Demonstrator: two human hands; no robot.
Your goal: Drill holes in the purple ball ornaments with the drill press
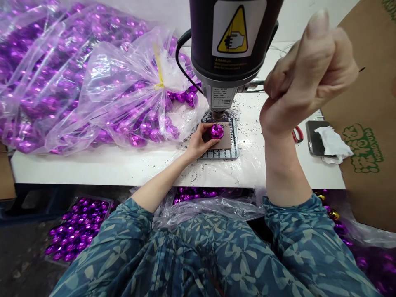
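My left hand holds a shiny purple faceted ball between thumb and fingers. The ball sits on a brown board that lies on the slotted metal base of a bench drill press. Right above the ball's top is the thin drill bit, and whether it has entered the ball is too small to tell. Raised at the machine's right side, my right hand is closed in a fist around the drill press lever, most of which the fingers hide.
Clear plastic bags of purple balls cover the table's left side. Dark shavings lie around the base. A phone-like black object with a crumpled tissue and a cardboard box are at right. A tray of purple balls stands below left.
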